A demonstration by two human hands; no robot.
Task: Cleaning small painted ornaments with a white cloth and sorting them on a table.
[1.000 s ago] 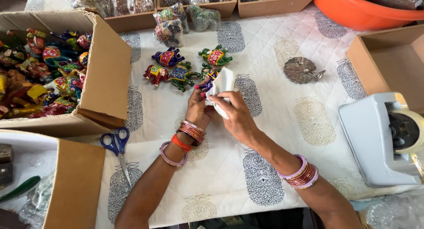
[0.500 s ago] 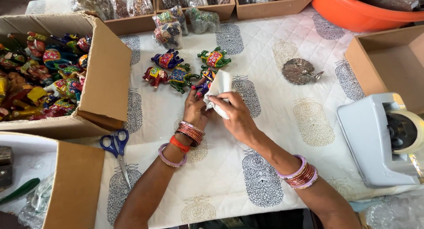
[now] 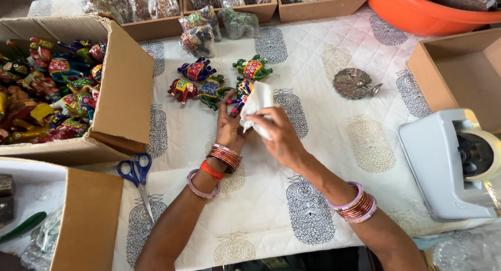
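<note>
A large open cardboard box [image 3: 117, 93] stands at the left, filled with painted figurines. A second brown carton [image 3: 86, 219] sits at the lower left. Three shallow cardboard trays [image 3: 156, 25] line the far edge, holding clear plastic bags. Two clear wrapped packets [image 3: 198, 31] lie on the cloth before them. Another open carton [image 3: 443, 78] stands at the right.

Both bare forearms reach up from below and converge, wrists ringed with stacked bangles. The left hand [image 3: 228, 126] stands palm inward, fingers curled in a closed grip. The right hand [image 3: 275, 135] lies just beside it, knuckles up, thumb and fingertips [image 3: 254, 114] pinched shut, touching the left hand.
</note>
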